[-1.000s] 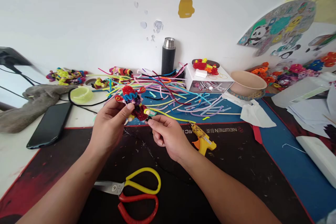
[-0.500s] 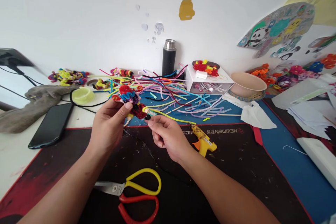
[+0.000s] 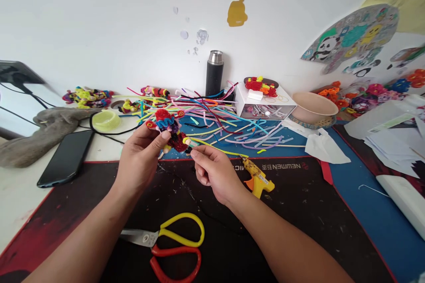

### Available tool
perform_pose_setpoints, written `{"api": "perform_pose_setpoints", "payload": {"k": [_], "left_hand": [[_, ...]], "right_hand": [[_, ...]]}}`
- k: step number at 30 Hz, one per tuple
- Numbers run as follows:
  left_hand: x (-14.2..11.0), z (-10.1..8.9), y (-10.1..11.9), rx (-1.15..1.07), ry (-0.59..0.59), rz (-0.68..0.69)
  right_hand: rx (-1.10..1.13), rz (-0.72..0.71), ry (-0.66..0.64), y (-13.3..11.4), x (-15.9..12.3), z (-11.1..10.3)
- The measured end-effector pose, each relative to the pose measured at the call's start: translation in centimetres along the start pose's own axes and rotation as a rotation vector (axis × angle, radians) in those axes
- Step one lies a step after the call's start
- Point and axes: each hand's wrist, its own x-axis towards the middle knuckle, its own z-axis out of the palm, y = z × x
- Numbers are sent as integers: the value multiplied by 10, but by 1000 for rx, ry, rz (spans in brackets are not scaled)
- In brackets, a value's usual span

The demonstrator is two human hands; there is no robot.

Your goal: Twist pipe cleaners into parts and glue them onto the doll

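A small pipe-cleaner doll (image 3: 179,141), red, blue, purple and yellow, is held up above the back edge of the black mat. My left hand (image 3: 141,154) grips its upper part between thumb and fingers. At its lower right end, thumb and forefinger of my right hand (image 3: 212,168) pinch a small dark tip of it. The fingers partly cover the doll. Scissors (image 3: 151,239) with one yellow and one red handle lie on the mat below my hands. A yellow glue gun (image 3: 257,177) lies just right of my right hand.
Behind my hands spreads a pile of colourful pipe cleaners (image 3: 212,110). A black thermos (image 3: 214,73), a white box (image 3: 265,101) and a bowl (image 3: 315,107) stand along the wall. At left are a phone (image 3: 66,157), a tape roll (image 3: 106,121) and driftwood (image 3: 36,135).
The doll turns slightly in my hands, rocking one way and then back. Both hands keep their hold. The view shifts slightly; the scissors and glue gun stay put.
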Motion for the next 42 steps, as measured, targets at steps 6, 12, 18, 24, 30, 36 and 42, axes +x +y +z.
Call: {"api": "perform_pose_setpoints", "payload": {"k": [6,12,18,24,30,36,42], "left_hand": [[1,-3,-4,34,-15,8],[1,-4,-5,52,1,8],[2,-4,-4,45,-1,6],[3,-6,-4,26,23,-10],[2,-3,-1,-12,38,-32],[0,0,0,-35,40,-39],[-2,4,1,-43,49,-51]], "right_hand": [[-5,7,-1,0,-1,1],[-7,16,-6,-1,0,0],[-4,23,-14,0,1,0],[-29,-8,21,-1,1,-1],[-211,-153,37,-1,3,-4],[-354,-235,55,3,4,-7],[-442,-274,91,4,4,-7]]}}
